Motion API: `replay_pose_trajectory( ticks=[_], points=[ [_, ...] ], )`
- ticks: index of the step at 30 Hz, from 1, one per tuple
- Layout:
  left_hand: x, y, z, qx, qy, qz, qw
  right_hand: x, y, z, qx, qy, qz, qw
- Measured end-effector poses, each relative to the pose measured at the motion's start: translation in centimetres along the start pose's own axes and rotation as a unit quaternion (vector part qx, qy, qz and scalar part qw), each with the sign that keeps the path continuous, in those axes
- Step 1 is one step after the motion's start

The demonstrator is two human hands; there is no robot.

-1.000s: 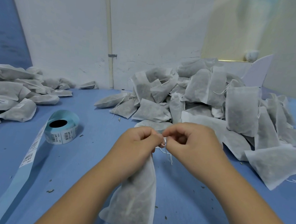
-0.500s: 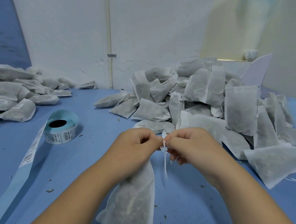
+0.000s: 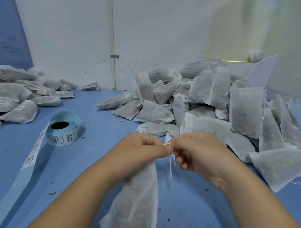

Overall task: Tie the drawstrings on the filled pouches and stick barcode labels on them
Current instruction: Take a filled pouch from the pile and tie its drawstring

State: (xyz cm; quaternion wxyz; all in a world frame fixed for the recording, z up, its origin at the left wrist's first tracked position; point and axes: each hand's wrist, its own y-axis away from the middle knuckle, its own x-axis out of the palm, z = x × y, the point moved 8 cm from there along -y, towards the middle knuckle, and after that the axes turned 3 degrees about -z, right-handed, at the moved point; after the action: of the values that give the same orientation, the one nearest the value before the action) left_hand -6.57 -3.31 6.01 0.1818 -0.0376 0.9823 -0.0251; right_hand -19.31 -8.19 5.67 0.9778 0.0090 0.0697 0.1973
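Tying: left hand (image 3: 140, 148), right hand (image 3: 199, 152) together, pinching thin white drawstring (image 3: 171, 163); filled white fabric pouch (image 3: 136, 205) below.
Risk: pinch slips, knot loosens.

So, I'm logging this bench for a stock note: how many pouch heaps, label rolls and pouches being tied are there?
Pouch heaps: 2, left heap, right heap
Label rolls: 1, the label roll
Pouches being tied: 1, the held pouch, left hand gripping its neck, right hand pinching the drawstring
Total: 4
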Motion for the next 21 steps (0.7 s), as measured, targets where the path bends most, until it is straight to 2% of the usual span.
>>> replay_pose_trajectory(
  ticks=[12, 21],
  points=[
    [0.1, -0.1, 0.9, -0.052, 0.049, -0.012, 0.997, -0.4, 0.0, 0.8, -0.057, 0.055, -0.028, 0.996],
    [0.1, 0.0, 0.4, -0.033, 0.056, -0.023, 0.998, -0.7, 0.4, 1.6, -0.090, 0.085, -0.055, 0.991]
  ],
)
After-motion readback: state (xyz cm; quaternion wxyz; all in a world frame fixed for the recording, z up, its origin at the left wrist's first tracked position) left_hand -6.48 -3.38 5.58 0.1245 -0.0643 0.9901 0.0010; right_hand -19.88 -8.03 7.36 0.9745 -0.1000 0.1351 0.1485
